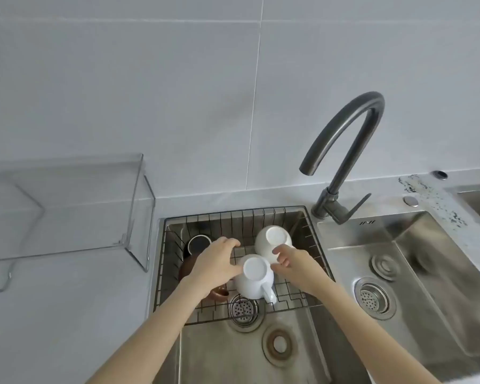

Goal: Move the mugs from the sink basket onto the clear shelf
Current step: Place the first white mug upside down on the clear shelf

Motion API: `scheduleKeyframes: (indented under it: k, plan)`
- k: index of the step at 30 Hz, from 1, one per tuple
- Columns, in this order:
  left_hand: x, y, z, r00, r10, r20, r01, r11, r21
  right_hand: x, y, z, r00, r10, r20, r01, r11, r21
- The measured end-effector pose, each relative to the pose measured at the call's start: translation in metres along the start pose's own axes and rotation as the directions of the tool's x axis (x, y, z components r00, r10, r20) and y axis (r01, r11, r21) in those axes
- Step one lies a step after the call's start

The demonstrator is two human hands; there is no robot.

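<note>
Wide grey worktop (pixel 67 314) on the left, and set into it a steel double sink (pixel 427 273), dark curved tap (pixel 344 151) rising between the two bowls. Up on the worktop against the tiled wall stands the clear shelf (pixel 75 206), nothing on it. Down in the left bowl sits the wire sink basket (pixel 313 234), hugging the back half, and here are the mugs: two white ones, both upside down, bases facing up. The far white mug (pixel 273 239) rests near the basket's back right; the near white mug (pixel 254 277) sits in front of it, touching or all but touching, handle pointing toward the camera. Both arms are in. The left hand (pixel 215 263) has its grip spread, fingers curled against the near mug's left side, thumb low by the base rim. The right hand (pixel 291 259) comes in from the other side, fingertips between the two white mugs; whether that grip has closed on either mug, I cannot tell. Under the left hand a dark mug (pixel 198 242) stands with its pale rim showing, and a brown cup (pixel 219 293) peeks out below the wrist.
</note>
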State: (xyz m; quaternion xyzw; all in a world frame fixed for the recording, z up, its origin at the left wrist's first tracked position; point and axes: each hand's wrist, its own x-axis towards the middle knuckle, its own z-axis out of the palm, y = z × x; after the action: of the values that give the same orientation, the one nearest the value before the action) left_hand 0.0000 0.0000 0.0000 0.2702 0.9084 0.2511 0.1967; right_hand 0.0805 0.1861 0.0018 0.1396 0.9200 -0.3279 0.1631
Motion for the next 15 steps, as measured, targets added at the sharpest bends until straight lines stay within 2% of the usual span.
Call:
scheduleKeyframes:
  k: [4,7,10,15]
  plan:
    - [0.017,-0.004,0.018,0.995,0.012,0.099,-0.014,1.0,0.02,0.009,0.016,0.016,0.991,0.103,0.086,-0.106,0.994,0.022]
    - [0.027,-0.01,0.031,0.98,0.03,0.195,-0.034,0.999,0.02,0.013,0.023,0.029,0.978,0.129,0.166,-0.131,0.991,0.002]
    - [0.037,-0.015,0.04,0.961,0.04,0.273,-0.05,0.998,0.033,0.017,0.028,0.039,0.972,0.133,0.194,-0.136,0.991,0.0]
    - [0.043,-0.02,0.057,0.925,-0.013,0.38,0.007,1.0,0.017,0.017,0.035,0.055,0.971,0.158,0.182,-0.172,0.983,0.062]
